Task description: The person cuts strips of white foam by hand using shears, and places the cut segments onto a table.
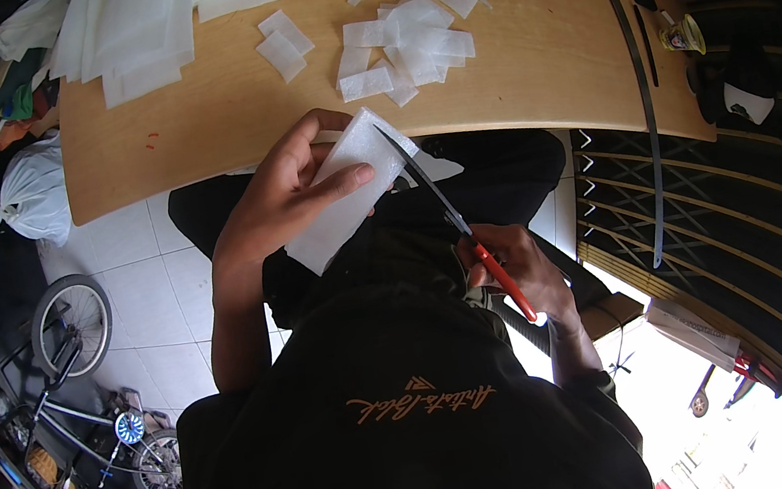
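Observation:
My left hand (287, 189) holds a translucent white sheet (331, 218) of fabric or thin foam, the thumb on top and the fingers mostly hidden beneath. The sheet slants above my lap, its upper end near the table's front edge. My right hand (526, 265) grips scissors (443, 201) with red handles and dark blades. The blades lie along the sheet's right side, their tip near its upper corner. A pale piece (443, 168) shows just right of the blades; whether it joins the sheet I cannot tell.
Small white cut pieces (416, 38) are heaped on the wooden table (242, 125). Larger white sheets (142, 34) lie at the far left. A long dark strip (640, 96) hangs over the right edge, near a yellow cup (681, 36). A bicycle (70, 328) and white sack (34, 192) are left.

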Demonstrator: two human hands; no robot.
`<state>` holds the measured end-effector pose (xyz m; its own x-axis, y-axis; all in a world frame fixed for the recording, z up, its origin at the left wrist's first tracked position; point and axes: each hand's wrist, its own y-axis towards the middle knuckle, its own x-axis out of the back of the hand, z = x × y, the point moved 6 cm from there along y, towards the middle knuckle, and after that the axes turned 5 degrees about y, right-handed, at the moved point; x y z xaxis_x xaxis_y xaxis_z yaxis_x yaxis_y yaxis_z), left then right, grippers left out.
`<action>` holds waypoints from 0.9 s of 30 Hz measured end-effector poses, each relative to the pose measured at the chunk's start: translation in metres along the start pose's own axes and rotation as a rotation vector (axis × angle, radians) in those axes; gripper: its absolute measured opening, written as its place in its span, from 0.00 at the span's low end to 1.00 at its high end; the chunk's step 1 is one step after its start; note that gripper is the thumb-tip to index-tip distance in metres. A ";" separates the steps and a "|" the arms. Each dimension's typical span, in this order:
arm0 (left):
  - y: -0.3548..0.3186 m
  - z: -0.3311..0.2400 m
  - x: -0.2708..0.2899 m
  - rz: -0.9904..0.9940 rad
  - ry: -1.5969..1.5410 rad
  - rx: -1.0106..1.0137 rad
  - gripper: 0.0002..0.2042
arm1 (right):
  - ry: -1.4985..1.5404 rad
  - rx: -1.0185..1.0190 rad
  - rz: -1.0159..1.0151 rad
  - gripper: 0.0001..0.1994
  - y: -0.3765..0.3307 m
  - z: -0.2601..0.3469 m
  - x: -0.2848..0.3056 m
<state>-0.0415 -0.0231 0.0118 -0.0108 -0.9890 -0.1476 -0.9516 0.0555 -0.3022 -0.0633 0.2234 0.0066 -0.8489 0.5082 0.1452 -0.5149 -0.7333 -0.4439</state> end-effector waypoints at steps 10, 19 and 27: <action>0.001 0.005 0.012 -0.154 0.138 0.034 0.12 | -0.034 0.087 0.022 0.31 0.000 -0.006 -0.001; 0.004 -0.002 0.003 -0.247 0.177 -0.130 0.11 | -0.129 0.032 0.062 0.38 0.003 0.006 -0.004; 0.002 -0.006 -0.001 -0.291 0.083 -0.109 0.13 | -0.163 0.002 0.043 0.40 0.008 0.012 0.005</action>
<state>-0.0455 -0.0226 0.0167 0.2459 -0.9693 0.0089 -0.9457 -0.2419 -0.2171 -0.0731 0.2142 0.0142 -0.8783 0.3961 0.2678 -0.4776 -0.7539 -0.4512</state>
